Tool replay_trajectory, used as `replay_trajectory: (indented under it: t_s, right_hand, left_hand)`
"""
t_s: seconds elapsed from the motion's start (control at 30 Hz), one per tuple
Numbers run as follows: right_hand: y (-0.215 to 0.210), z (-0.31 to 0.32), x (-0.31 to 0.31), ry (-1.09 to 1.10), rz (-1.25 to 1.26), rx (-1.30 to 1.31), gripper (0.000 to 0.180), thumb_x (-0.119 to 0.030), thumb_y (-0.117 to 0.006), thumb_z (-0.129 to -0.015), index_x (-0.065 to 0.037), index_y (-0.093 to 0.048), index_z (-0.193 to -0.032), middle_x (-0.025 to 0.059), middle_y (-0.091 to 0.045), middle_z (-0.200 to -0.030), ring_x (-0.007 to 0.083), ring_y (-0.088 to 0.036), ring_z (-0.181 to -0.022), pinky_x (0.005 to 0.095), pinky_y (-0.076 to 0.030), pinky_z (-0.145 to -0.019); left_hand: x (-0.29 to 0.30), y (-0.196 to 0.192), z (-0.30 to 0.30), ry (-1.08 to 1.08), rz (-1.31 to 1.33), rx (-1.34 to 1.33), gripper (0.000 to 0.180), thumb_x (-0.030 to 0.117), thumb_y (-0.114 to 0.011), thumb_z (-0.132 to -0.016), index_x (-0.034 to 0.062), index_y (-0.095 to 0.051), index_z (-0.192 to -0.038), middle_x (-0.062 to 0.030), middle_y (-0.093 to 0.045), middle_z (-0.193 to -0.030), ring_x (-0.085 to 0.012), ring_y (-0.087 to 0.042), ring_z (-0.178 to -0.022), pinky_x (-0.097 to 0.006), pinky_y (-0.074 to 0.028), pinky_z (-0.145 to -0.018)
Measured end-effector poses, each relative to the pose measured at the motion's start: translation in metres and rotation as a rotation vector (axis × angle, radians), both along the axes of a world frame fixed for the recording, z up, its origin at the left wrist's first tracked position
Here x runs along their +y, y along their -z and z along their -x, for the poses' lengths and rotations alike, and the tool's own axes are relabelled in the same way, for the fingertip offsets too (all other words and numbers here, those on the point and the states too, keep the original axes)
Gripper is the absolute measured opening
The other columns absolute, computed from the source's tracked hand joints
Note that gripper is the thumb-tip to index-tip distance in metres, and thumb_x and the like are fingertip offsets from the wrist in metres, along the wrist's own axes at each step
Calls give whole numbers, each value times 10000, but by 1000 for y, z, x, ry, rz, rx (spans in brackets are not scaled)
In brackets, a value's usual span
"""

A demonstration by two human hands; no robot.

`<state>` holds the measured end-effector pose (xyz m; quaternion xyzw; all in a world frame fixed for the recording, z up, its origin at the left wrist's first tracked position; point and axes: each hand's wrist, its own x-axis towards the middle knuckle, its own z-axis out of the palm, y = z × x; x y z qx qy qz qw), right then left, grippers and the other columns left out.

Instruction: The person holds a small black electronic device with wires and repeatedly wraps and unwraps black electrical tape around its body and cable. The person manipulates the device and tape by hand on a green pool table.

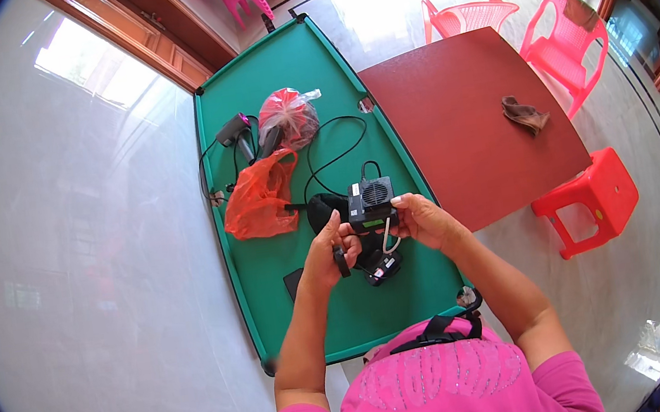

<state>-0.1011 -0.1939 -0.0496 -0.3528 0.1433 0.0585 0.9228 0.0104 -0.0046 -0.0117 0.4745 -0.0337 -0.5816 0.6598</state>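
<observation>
Two bare hands hold a small black box-shaped device (370, 201) above a green felt table (277, 313), as seen from the wearer's head camera. The left hand (331, 249) is curled around the device's lower left edge, thumb up against its side, with what looks like a short dark strap or clip tucked under the fingers. The right hand (423, 219) grips the box's right edge, fingers closed on it. The device sits between the two hands, its round vented grille facing up and a black cable (332, 156) trailing from its far side away across the felt. A pale cord loop (389, 240) hangs beneath it, just over a second small black unit (382, 267) lying on the table below the hands.

By the look of it, the work is at the stage of inspecting or turning the box, with both hands steadying it; any further move would call for keeping the trailing cable and the hanging loop free of the fingers.

Beyond the left hand lie an orange plastic bag (261, 198) and, farther off, a tied red mesh bag (288, 116) beside a dark handheld appliance (237, 131). Past the right hand stands a dark red table (457, 97) with a brown cloth (525, 114) on it, and a red plastic stool (591, 196) nearby.
</observation>
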Motion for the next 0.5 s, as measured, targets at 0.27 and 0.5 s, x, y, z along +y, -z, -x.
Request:
replay_trajectory:
  t_s: [0.27,0.5]
  right_hand:
    - [4,0,1,4,43,64,293,-356,-515,-855,-82,-616,-877,42,-648,-784,109,-544,-625,231,-435,-601]
    - [-6,17,-6,539,869,174,261,-240,-572,-869,1,-615,-778,32,-605,-700,73,-527,-634,255,-420,-561]
  left_hand:
    - [-21,6,4,-169,8,142,361,351,-487,-905,3,-584,-913,-78,-549,-621,-116,-462,-439,-204,-368,-377]
    - [-25,16,8,-234,-2,47,273,324,-542,-876,65,-556,-792,-48,-537,-585,-69,-390,-378,-189,-295,-324]
